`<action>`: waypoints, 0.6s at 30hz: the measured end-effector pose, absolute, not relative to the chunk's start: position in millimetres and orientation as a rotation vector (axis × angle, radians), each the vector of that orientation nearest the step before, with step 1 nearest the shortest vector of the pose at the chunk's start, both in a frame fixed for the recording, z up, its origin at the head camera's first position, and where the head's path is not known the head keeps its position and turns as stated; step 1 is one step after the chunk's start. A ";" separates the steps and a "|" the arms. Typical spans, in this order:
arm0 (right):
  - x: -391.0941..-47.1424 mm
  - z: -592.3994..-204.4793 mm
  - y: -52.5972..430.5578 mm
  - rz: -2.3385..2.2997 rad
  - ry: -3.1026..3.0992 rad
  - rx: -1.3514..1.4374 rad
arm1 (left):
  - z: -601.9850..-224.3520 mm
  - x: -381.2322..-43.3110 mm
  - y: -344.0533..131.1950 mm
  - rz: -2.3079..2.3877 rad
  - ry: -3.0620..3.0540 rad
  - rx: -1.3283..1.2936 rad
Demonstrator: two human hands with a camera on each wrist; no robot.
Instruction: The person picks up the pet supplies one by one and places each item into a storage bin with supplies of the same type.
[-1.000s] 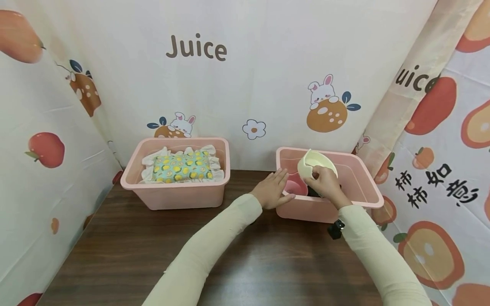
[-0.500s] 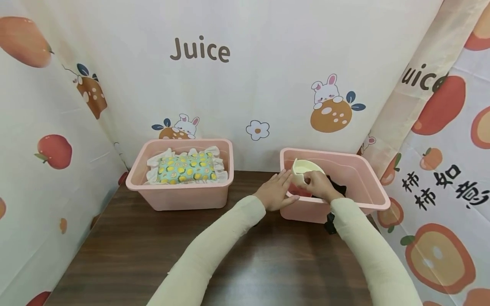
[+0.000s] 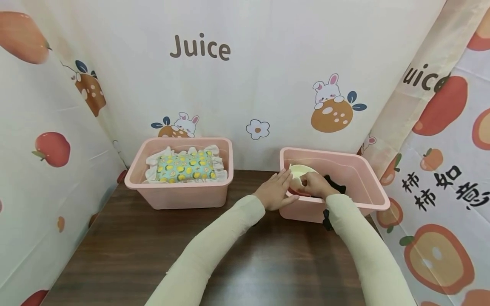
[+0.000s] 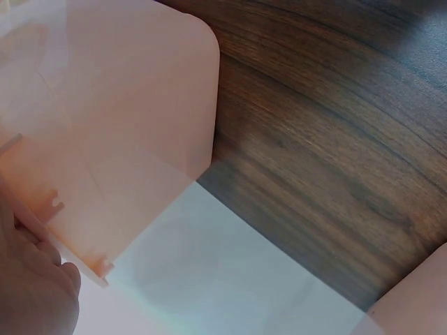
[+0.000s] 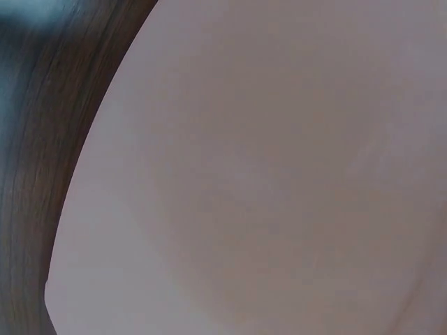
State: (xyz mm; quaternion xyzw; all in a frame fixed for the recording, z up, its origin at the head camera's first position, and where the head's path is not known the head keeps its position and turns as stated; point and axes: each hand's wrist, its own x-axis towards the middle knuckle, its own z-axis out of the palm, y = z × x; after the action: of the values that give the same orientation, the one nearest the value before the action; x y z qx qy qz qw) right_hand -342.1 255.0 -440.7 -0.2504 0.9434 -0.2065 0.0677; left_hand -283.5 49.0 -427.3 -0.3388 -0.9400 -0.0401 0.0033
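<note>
A pale yellow bowl [image 3: 299,170] with a pointed bit on its rim sits low in the left end of the right pink bin [image 3: 363,180]. My right hand [image 3: 318,185] reaches over the bin's near side and pinches the bowl's near edge. Part of a pink bowl [image 3: 296,189] shows under the yellow one. With fingers straight, my left hand [image 3: 272,191] rests on the bin's left rim; the left wrist view shows that hand [image 4: 35,286] at the rim too. In the right wrist view the bin's wall [image 5: 265,174] hides the right hand.
Some black cloth-like stuff [image 3: 335,183] lies in the right bin, beside the right hand. A second pink bin [image 3: 183,197] stands to the left, holding a lemon-print cushion [image 3: 185,167] with white frills. Both bins stand on a dark wooden table [image 3: 229,246] before a printed curtain [image 3: 252,85].
My right hand has lowered the yellow bowl into the bin and shifted it left, over the pink bowl. More of the black stuff shows. The left hand stays on the rim.
</note>
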 end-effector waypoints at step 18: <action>-345.7 -444.6 256.0 -0.493 2.722 -0.802 | -429.5 -283.6 48.8 -0.128 -2.956 -1.056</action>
State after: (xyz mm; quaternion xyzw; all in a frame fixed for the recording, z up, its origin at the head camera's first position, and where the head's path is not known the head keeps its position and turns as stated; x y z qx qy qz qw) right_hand -345.7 256.0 -444.6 -0.2761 0.9370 -0.1699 0.1305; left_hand -283.6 48.8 -429.5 -0.3360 -0.9410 -0.0408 0.0001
